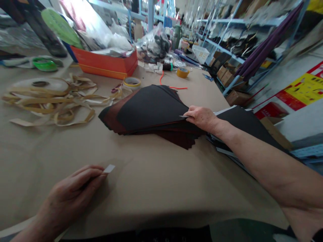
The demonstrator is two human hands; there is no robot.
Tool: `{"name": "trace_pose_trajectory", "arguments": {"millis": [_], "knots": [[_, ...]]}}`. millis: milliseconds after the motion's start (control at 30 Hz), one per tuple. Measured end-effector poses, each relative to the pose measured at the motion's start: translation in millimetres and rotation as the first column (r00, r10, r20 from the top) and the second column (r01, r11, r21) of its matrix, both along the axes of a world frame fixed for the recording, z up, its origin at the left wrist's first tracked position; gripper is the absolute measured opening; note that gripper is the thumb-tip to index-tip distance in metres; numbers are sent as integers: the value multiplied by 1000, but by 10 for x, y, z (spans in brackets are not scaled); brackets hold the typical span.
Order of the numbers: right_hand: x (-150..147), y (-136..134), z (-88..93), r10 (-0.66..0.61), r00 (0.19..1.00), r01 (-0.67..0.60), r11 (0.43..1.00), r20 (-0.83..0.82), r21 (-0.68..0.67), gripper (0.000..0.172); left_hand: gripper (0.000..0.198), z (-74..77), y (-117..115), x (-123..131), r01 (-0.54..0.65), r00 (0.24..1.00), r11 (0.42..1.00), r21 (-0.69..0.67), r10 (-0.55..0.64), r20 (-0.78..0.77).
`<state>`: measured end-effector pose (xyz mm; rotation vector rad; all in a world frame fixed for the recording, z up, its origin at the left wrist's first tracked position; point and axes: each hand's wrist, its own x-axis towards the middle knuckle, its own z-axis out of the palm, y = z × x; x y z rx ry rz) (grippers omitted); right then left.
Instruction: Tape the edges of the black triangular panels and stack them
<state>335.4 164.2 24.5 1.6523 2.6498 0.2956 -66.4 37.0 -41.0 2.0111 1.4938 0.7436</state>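
My left hand [75, 191] is closed in a pinch over the table's near left part. A small white strip [109, 168] sticks out past its fingertips. My right hand [200, 117] reaches across to the right end of a fanned stack of black and dark brown cut pieces [151, 107]. Its fingers are pinched on a thin grey strip [184, 116] just above the stack; whether they also grip the top black piece I cannot tell. Under my right forearm lies a second pile of black pieces [242, 122] with pale grey edges.
Loose tan tape [58, 114] lies tangled around a roll on the left. Behind stand an orange box [106, 64] full of plastic bags, a tape roll [131, 82] and a yellow tape roll [182, 72]. The brown table [156, 181] ends close to me; shelves [227, 60] line the right.
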Motion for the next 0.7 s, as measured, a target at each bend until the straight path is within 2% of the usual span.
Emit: {"name": "trace_pose_trajectory", "arguments": {"millis": [167, 267, 367, 467, 533, 567, 700], "knots": [[-8, 138, 37, 17, 999, -18, 999, -32, -27, 21, 12, 1, 6, -26, 16, 1000, 1000, -20, -16, -9], [-72, 101, 142, -7, 999, 8, 1000, -48, 17, 24, 13, -3, 8, -24, 43, 999, 998, -38, -43, -14], [-154, -145, 330, -38, 996, 50, 985, -79, 163, 26, 15, 30, 27, -17, 57, 998, 996, -65, -57, 8], [-180, -619, 447, -21, 998, 37, 965, -60, 261, 22, 18, 154, 29, -8, 82, 996, 991, -105, -78, 42], [-144, -1019, 380, 17, 1000, -11, 972, -23, 233, 21, 21, 279, -9, -1, 106, 993, 987, -118, -100, 55], [-112, -1227, 291, 41, 999, -38, 979, -11, 199, 23, 22, 344, -45, 5, 125, 991, 985, -121, -119, 54], [56, -1982, -311, 132, 990, -131, 991, -55, 24, 31, 16, 559, -264, 111, 206, 978, 969, -134, -201, 51]]}}
